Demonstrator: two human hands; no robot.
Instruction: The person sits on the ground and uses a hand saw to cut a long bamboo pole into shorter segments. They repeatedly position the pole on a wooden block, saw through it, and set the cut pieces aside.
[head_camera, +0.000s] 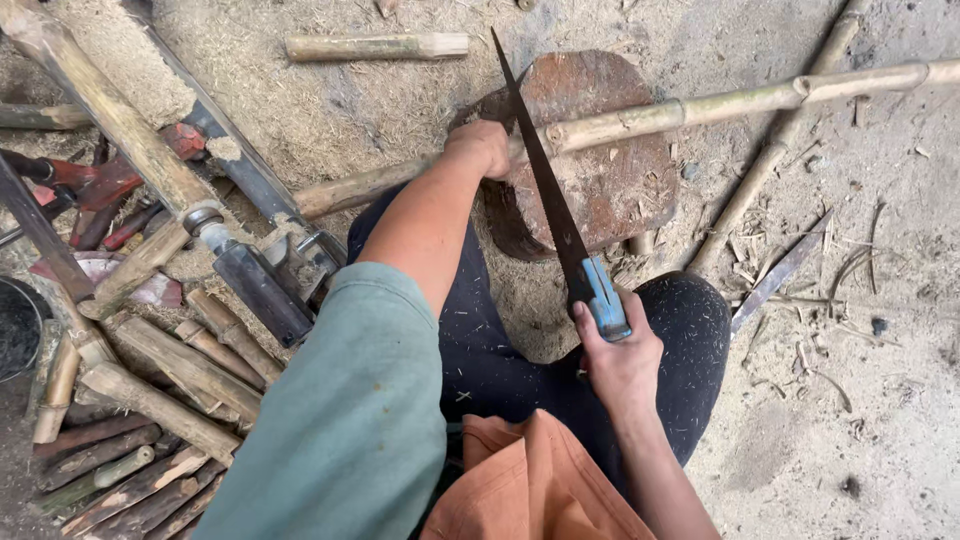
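Observation:
My left hand (482, 146) grips a long bamboo pole (700, 103) and presses it down on a reddish-brown wooden block (620, 190). My right hand (618, 355) holds the blue handle of a narrow dark handsaw (545, 180). The saw blade crosses the pole just right of my left hand, its tip pointing away from me. The pole runs from the left, under my left forearm, up to the right edge. My knees in dark trousers flank the block.
A pile of cut bamboo pieces (150, 400) lies at the lower left, with metal and red-handled tools (95, 185) above it. A short bamboo piece (375, 46) lies at the top. Another thin pole (760, 170) and a flat metal blade (775, 275) lie on the sawdust-covered ground at right.

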